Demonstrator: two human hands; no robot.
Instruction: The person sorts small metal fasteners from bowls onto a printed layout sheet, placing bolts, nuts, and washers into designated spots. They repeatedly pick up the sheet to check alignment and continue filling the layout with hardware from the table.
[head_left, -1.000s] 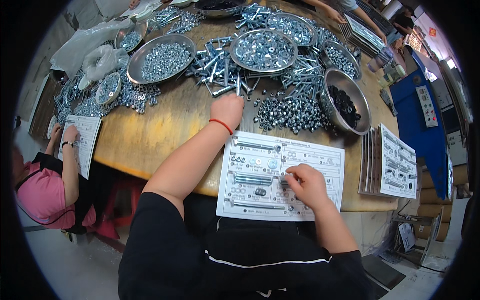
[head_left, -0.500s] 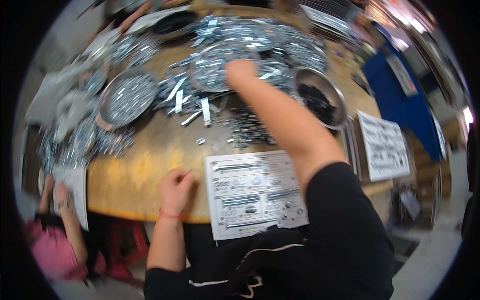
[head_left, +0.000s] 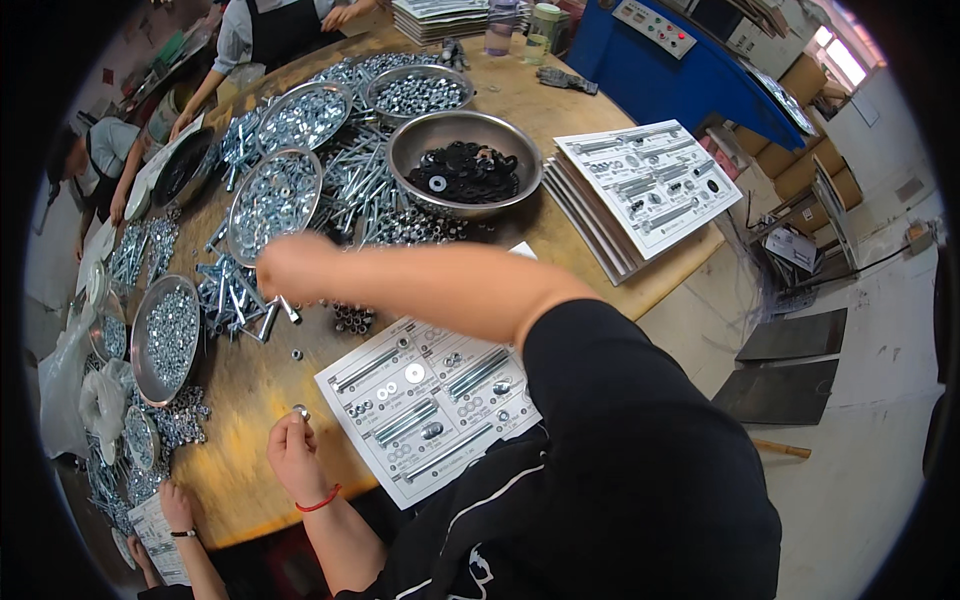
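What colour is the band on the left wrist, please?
Red; the wrist band shows best in the head view.

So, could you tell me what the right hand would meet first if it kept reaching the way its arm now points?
The right hand points left across the table. Just beyond it lies the heap of loose bolts, so probably those first, then the steel bowl of nuts. Its height above them is unclear.
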